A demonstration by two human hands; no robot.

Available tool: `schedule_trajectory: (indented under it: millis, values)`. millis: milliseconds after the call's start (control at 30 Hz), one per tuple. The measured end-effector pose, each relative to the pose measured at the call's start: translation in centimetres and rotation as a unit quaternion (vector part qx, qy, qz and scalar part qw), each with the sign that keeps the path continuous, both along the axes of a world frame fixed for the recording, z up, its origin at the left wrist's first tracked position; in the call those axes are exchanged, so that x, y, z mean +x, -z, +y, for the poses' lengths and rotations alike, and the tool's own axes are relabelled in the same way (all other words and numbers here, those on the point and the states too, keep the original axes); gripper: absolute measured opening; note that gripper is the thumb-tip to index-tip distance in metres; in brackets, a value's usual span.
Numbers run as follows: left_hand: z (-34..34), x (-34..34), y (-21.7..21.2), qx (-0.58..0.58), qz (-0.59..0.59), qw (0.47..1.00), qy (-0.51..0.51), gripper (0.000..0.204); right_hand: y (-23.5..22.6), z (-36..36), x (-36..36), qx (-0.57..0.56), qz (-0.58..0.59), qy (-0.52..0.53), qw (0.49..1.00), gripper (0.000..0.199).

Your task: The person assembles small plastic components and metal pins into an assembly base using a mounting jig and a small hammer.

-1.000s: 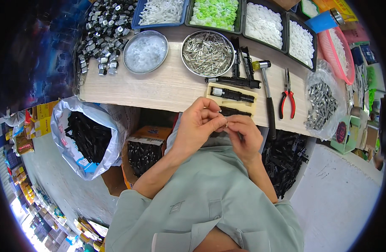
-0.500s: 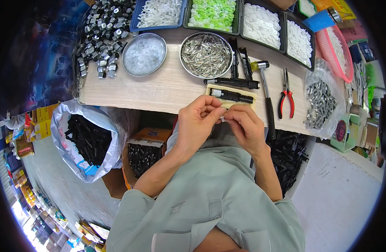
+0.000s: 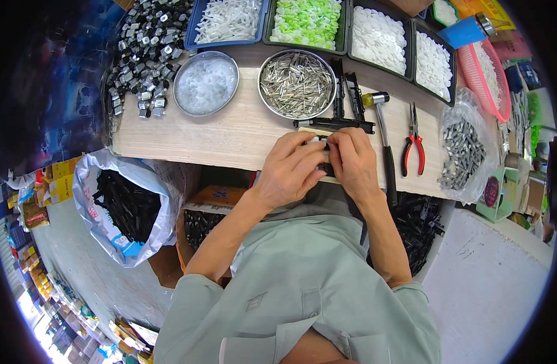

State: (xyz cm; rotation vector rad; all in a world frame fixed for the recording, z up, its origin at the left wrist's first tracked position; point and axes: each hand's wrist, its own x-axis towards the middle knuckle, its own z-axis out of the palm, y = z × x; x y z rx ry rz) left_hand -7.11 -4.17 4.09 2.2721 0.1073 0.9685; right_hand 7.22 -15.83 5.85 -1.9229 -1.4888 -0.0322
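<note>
Hands: our left hand (image 3: 288,171) and right hand (image 3: 350,159) pinch together on a small black-and-cream part (image 3: 322,156).
Where: at the pale wooden tabletop (image 3: 230,136) edge, below the round steel bowl of metal pins (image 3: 296,83).
Risk: we judge the part could slip off the edge if our pinch loosens.

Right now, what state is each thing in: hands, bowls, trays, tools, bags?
Left hand: closed on a small black part at the table edge.
Right hand: fingers pressed on the same part.
Round bowl of metal pins: full.
Round bowl of clear bits: full.
Green tray: full.
Hammer: lying flat, untouched.
Red pliers: lying shut.
Bag of black parts: open.
Bag of metal pieces: open.
</note>
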Motion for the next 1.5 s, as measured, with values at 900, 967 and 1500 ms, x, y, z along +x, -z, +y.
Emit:
schedule_trajectory:
  millis: [900, 967, 1500]
  values:
    - [2.2, 3.0, -0.9, -0.023, 0.061, 0.993, -0.1, 0.027, -3.3, 5.8, 5.2, 0.035, 0.087, 0.013, 0.995, 0.007]
    - [4.5, 5.1, -1.0, 0.025, 0.087, 0.988, -0.123, 0.025, -3.1, 9.8, 8.2, 0.075, -0.015, 0.028, 0.997, 0.008]
    - [6.3, 6.7, -0.3, -0.019, 0.028, 0.986, -0.163, 0.012, -1.9, 12.8, 9.1, 0.142, -0.067, 0.02, 0.987, 0.006]
